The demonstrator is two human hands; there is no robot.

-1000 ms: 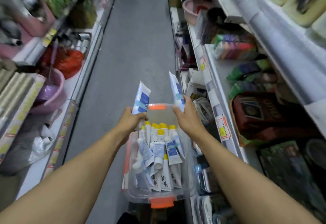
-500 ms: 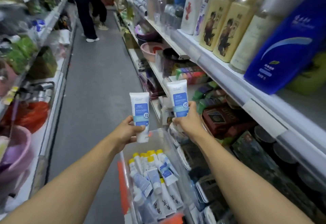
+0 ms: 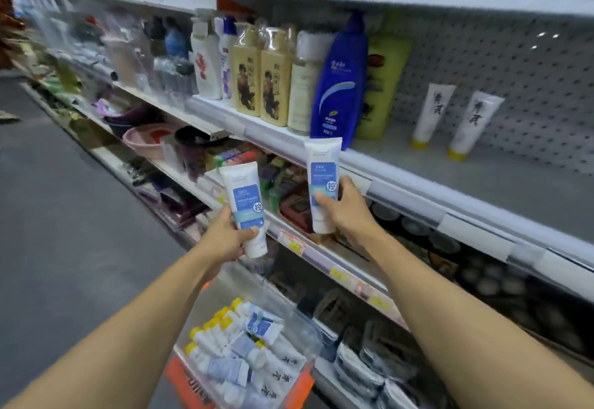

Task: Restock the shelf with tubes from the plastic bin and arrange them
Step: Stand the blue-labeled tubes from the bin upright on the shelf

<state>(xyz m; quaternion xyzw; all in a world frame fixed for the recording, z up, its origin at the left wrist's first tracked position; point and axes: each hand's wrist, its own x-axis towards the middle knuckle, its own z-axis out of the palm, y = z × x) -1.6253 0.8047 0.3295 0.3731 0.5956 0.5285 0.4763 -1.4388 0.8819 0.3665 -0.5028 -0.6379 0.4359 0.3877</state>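
My left hand grips a white tube with a blue label, held upright with its cap down. My right hand grips a second, matching tube, raised a little higher, just below the front edge of the grey shelf. Two white tubes with yellow caps stand cap-down on that shelf against the pegboard. Below my arms, the clear plastic bin with orange clips holds several more tubes.
Shampoo and lotion bottles crowd the shelf's left part, ending with a blue bottle and a green one. Lower shelves carry packed goods and basins. The grey aisle floor runs along the left.
Both hands have lifted their tubes up out of the bin toward the shelf. My view has swung up and to the right, from the aisle to the shelf face.
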